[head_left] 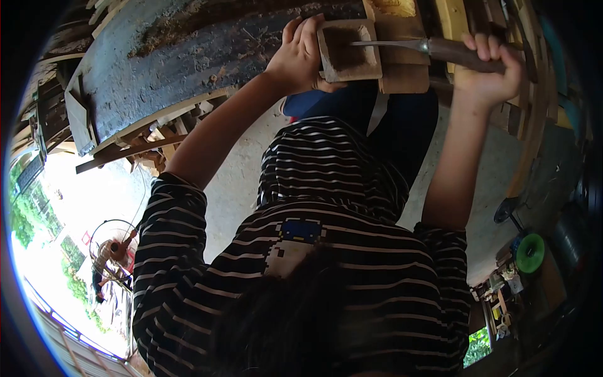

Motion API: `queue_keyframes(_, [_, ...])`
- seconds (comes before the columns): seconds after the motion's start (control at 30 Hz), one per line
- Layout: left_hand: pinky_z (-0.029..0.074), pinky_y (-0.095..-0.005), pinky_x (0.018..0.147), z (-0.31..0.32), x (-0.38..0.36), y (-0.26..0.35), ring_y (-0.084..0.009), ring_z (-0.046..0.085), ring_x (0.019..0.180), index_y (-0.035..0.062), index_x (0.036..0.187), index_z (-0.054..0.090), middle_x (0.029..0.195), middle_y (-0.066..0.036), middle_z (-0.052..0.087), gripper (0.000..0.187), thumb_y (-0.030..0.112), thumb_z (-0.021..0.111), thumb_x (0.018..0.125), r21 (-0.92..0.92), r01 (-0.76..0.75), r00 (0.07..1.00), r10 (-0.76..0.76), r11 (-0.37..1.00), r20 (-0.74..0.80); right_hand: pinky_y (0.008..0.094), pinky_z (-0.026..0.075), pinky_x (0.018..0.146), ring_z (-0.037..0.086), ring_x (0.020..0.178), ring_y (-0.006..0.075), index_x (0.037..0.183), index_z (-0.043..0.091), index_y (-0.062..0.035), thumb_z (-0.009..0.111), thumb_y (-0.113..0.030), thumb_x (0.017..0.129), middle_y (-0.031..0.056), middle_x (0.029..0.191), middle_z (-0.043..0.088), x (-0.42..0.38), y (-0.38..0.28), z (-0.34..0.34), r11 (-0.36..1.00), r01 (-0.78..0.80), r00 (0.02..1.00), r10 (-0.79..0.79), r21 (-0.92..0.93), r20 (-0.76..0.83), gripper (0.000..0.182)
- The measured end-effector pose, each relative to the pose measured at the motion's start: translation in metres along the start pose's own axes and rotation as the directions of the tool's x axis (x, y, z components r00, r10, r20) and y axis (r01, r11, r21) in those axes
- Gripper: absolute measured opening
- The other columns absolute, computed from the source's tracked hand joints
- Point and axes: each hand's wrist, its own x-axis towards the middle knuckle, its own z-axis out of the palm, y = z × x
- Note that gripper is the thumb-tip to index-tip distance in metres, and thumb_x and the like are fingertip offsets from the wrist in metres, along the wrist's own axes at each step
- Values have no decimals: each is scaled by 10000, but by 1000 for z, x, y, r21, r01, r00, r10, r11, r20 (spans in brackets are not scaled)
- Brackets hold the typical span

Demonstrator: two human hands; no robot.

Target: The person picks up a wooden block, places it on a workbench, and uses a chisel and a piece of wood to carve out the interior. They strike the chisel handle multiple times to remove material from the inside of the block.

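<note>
My left hand (300, 60) grips the left end of a small wooden block (375, 60) with a rectangular hollow cut into it, fingers along its far side and thumb at the near edge. In my right hand (491, 72) is a chisel, its dark wooden handle (453, 53) wrapped by my fingers. The chisel's thin metal blade (396, 43) points left, and its tip reaches into the hollow. Whether the tip touches the bottom cannot be made out. More wood pieces (404, 78) lie beside the block on the right.
A worn dark workbench (188, 69) stretches to the left, with scrap wood (164, 141) below its edge. Long boards (531, 132) stand at the right. A fan (113, 249) stands at the lower left, and a green disc (529, 253) sits at the lower right.
</note>
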Motion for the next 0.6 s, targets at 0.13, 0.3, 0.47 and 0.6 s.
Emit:
queue_keyframes(0.13, [132,-509,1109,4,4,-5,-385,336,1272,-223,1260,174,1320,-301,308,1322,859,505,576,28,-28,999,27,999,31,379,390,619,430,570,151,642,488,-183,510,-132,706,10,613,453,-12,-2,-23,997,29,998,-33,69,49,85])
queue_keyframes(0.3, [128,-513,1109,4,4,0,-393,326,1274,-239,1245,194,1318,-306,311,1331,873,482,573,2,-7,999,7,1000,34,390,398,626,453,584,193,708,521,-170,469,-137,750,47,626,480,-15,-32,16,996,86,979,-78,-33,190,74])
queue_keyframes(0.47, [228,-507,1070,-3,9,3,-404,315,1284,-177,1279,302,1317,-335,349,1055,679,575,724,259,-7,985,-38,966,169,431,406,635,473,605,217,781,545,-77,439,-70,769,116,669,518,-15,-24,63,910,332,816,-145,-248,559,107])
queue_keyframes(0.6, [59,-555,1101,2,8,1,-481,116,1338,-239,1297,153,1395,-383,150,1350,890,372,589,119,41,958,-73,992,278,389,384,627,453,595,192,748,531,-94,484,-102,734,77,646,488,1,-23,50,989,115,858,-53,-89,512,50])
